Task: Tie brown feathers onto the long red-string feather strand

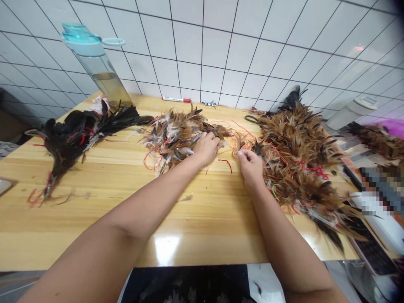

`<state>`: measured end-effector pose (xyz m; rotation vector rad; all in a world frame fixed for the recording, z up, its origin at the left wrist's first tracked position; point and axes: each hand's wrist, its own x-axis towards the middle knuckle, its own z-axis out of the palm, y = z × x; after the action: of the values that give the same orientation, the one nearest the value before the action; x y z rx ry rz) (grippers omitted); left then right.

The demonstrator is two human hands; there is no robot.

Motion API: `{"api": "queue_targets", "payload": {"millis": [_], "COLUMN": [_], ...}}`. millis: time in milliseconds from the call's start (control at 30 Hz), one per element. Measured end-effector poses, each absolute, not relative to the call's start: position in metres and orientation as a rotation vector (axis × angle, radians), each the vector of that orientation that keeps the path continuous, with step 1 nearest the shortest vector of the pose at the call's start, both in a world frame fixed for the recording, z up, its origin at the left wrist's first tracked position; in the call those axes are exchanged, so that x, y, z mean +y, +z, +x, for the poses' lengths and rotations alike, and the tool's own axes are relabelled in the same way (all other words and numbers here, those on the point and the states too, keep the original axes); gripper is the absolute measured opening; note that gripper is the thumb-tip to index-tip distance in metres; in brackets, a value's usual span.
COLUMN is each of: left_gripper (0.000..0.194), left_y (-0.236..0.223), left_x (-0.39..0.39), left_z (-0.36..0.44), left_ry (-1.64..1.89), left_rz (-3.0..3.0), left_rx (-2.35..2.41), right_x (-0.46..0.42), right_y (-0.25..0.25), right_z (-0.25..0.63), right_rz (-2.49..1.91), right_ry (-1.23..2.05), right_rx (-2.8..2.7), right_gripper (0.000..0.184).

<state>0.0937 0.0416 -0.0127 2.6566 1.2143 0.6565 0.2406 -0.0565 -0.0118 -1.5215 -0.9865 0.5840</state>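
My left hand (pixel 206 148) lies at the right side of a loose pile of brown feathers (pixel 176 132) in the middle of the table. Its fingers are curled down, and whatever they grip is hidden. Close by on the right, my right hand (pixel 251 168) has thumb and forefinger pinched on a small brown feather (pixel 241 141). Beside that hand spreads a large heap of brown feathers (pixel 296 143), with red threads running through it. A short red thread (pixel 226 164) rests on the wood between my hands.
Black feathers (pixel 75 130) lie in a bundle at the left. A bottle with a turquoise lid (pixel 110 80) stands behind them. A red-capped marker (pixel 176 99) lies by the tiled wall (pixel 217 54). At the right are a phone (pixel 374 248) and a pale bottle (pixel 350 112).
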Motion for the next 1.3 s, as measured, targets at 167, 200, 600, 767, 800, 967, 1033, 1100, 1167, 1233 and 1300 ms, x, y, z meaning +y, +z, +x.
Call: {"api": "queue_targets", "payload": {"millis": [167, 200, 600, 767, 800, 967, 1033, 1100, 1167, 1233, 1300], "left_gripper": [0.017, 0.017, 0.013, 0.028, 0.026, 0.029, 0.033, 0.031, 0.023, 0.017, 0.012], "left_y": [-0.003, -0.002, 0.001, 0.016, 0.016, 0.007, 0.000, -0.004, -0.006, -0.004, 0.000], "left_x": [0.043, 0.044, 0.036, 0.035, 0.035, 0.039, 0.041, 0.042, 0.042, 0.042, 0.041], "left_z": [0.088, 0.088, 0.092, 0.088, 0.088, 0.087, 0.087, 0.087, 0.088, 0.089, 0.090], "left_ry": [0.657, 0.664, 0.400, 0.376, 0.476, 0.602, 0.522, 0.473, 0.460, 0.516, 0.640], "left_rz": [2.648, 2.638, 2.773, 2.635, 2.627, 2.704, 2.756, 2.796, 2.811, 2.779, 2.684], "left_rx": [1.015, 1.001, 0.945, 0.800, 0.825, 0.591, 0.469, 0.450, 0.476, 0.499, 0.526], "right_x": [-0.056, -0.057, -0.058, -0.058, -0.058, -0.059, -0.059, -0.059, -0.059, -0.059, -0.059], "right_y": [-0.010, -0.010, -0.007, -0.006, -0.005, 0.000, 0.001, 0.000, -0.001, -0.002, -0.002], "right_z": [0.242, 0.242, 0.242, 0.243, 0.243, 0.245, 0.245, 0.246, 0.246, 0.247, 0.246], "right_rz": [-1.538, -1.540, -1.578, -1.556, -1.560, -1.614, -1.626, -1.628, -1.627, -1.628, -1.636], "right_ry": [0.543, 0.539, 0.504, 0.502, 0.497, 0.444, 0.440, 0.441, 0.444, 0.442, 0.436], "right_rx": [-1.040, -1.042, -1.052, -1.035, -1.035, -1.051, -1.050, -1.050, -1.058, -1.067, -1.069], "right_gripper": [0.022, 0.022, 0.022, 0.021, 0.021, 0.024, 0.024, 0.024, 0.025, 0.027, 0.028]}}
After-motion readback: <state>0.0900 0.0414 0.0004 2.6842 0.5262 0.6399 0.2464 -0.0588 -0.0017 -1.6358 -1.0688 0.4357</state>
